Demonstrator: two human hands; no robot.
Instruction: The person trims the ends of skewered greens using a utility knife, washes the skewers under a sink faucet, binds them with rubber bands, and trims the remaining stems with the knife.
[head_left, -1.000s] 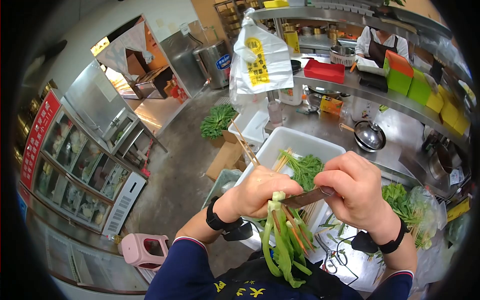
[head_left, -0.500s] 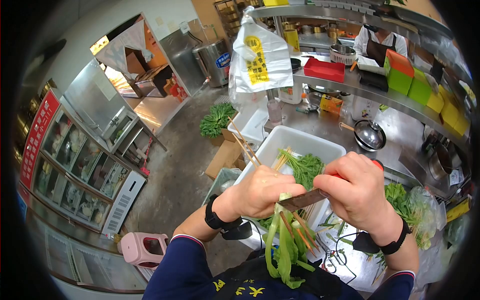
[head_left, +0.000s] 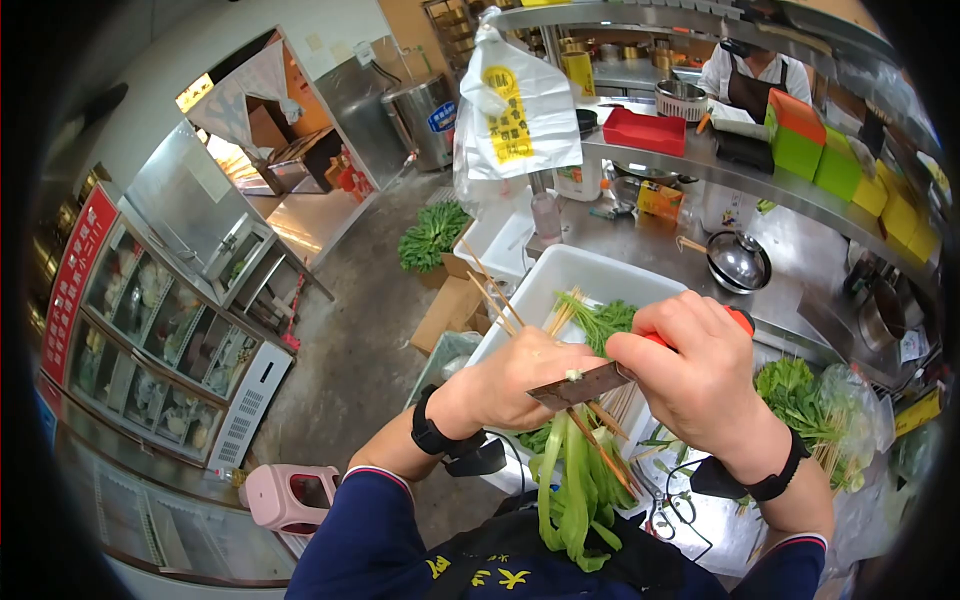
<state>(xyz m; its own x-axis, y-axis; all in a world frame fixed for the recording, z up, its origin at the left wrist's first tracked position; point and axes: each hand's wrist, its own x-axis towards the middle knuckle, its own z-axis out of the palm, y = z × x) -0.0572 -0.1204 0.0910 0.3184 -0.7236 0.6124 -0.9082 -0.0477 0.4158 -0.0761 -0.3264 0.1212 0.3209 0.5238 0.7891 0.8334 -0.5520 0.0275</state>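
My left hand (head_left: 515,375) is closed around a bunch of leafy greens (head_left: 572,500) and wooden skewers (head_left: 488,290). The leaves hang down in front of my apron, and the skewers' other ends stick out beside them. In my closed right hand (head_left: 685,355) is a knife (head_left: 582,388) with a red handle. Its blade lies across the stem end of the greens, close to my left fingers. A small pale bit rests on the blade. Beyond both hands, a white plastic tub (head_left: 640,274) holds feathery greens (head_left: 608,322) on skewers.
More skewered greens (head_left: 790,390) and a clear plastic bag (head_left: 848,405) are on the right. A lidded pan (head_left: 738,262) stands on the steel counter. A red tray (head_left: 645,132) sits on the shelf, with a person (head_left: 755,80) behind it. A pink stool (head_left: 285,497) stands at left.
My right hand has moved the knife left across the stem end. A pale bit now shows on the blade. My left hand still grips the bunch.
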